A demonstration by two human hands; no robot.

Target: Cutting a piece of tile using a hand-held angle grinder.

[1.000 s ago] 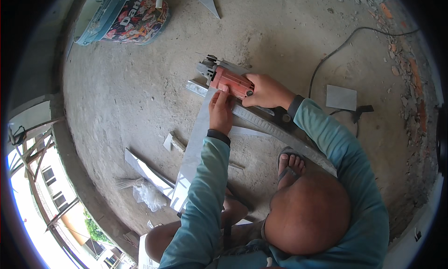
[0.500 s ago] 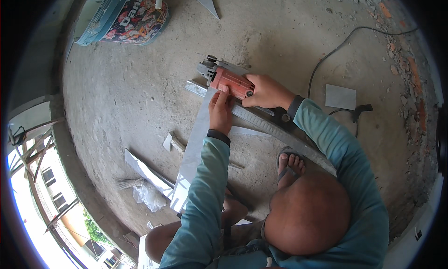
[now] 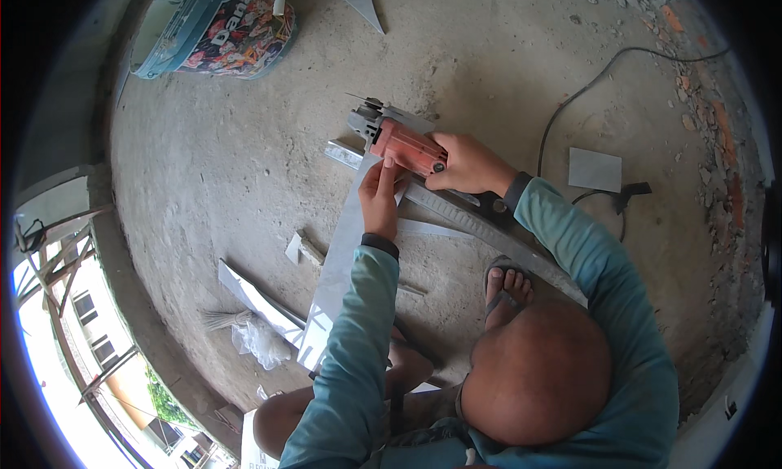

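Observation:
A red angle grinder (image 3: 407, 147) with a grey head and a thin disc lies across my hands, its head pointing to the far left. My right hand (image 3: 472, 166) is wrapped round its rear end. With bent fingers, my left hand (image 3: 380, 199) presses against the near side of the body, one finger on the red casing. Beneath the left hand and forearm runs a long pale grey tile strip (image 3: 336, 256). A metal bar (image 3: 489, 225) slants from under the grinder towards my right knee. What the left fingertips touch underneath is hidden.
A blue-rimmed bucket (image 3: 244, 37) stands far left. Tile offcuts (image 3: 594, 169) lie on the concrete floor. A black cable (image 3: 562, 104) curves across the right side, near brick rubble (image 3: 725, 143). A clear plastic bag (image 3: 261, 344) lies on the left. My sandalled foot (image 3: 507, 288) is by the bar.
The grinder has shifted slightly to the right and nearer. My left hand has slid a little to the left and its fingers look straighter. My right hand keeps its grip.

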